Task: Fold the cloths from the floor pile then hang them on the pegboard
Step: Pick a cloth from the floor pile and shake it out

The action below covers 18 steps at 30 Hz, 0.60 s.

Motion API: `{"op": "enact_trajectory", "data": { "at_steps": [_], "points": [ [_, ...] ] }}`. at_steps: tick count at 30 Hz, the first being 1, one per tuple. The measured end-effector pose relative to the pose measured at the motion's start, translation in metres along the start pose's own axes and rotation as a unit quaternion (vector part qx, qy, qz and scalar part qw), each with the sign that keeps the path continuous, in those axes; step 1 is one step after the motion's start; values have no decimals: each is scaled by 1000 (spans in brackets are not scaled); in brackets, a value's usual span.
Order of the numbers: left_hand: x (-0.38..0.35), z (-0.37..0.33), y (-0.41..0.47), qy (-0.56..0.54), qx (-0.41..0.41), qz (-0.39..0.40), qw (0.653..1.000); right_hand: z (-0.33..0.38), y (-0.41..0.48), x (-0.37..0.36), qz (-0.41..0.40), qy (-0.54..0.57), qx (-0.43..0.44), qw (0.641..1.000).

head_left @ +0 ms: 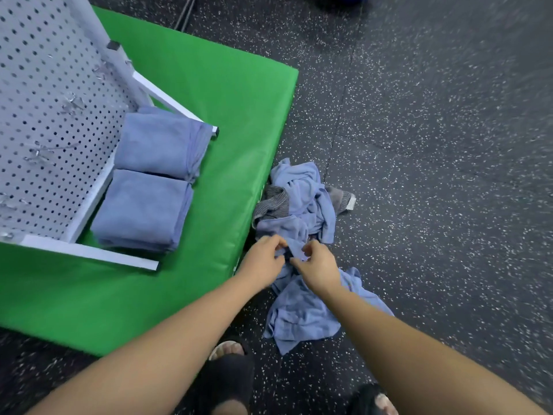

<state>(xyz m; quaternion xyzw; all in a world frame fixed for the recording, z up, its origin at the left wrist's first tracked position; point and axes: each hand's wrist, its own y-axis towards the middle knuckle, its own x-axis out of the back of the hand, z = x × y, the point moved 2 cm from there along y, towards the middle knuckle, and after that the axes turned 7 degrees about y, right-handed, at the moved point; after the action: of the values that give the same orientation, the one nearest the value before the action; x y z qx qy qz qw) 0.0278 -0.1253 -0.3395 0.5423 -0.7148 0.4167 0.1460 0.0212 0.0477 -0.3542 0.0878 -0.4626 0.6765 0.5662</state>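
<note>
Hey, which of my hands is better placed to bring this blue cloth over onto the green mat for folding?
Left, probably. Both hands pinch the blue cloth, but the left hand sits at the edge of the green mat, while the right hand is over the floor pile.

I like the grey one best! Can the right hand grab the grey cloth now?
Probably not yet. The right hand is busy pinching a blue cloth, and the grey cloth lies farther off, partly buried under other blue cloths.
</note>
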Motion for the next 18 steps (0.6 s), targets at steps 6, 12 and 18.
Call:
{"op": "enact_trajectory", "data": {
  "at_steps": [6,12,18],
  "points": [
    [-21,3,7,13,68,56,996,-13,16,-22,23,-79,-10,997],
    [-3,-9,29,71,26,23,997,13,13,7,48,-35,91,994],
    [23,-38,28,110,-42,-28,993,69,-24,107,90,-94,223,966]
  ]
}}
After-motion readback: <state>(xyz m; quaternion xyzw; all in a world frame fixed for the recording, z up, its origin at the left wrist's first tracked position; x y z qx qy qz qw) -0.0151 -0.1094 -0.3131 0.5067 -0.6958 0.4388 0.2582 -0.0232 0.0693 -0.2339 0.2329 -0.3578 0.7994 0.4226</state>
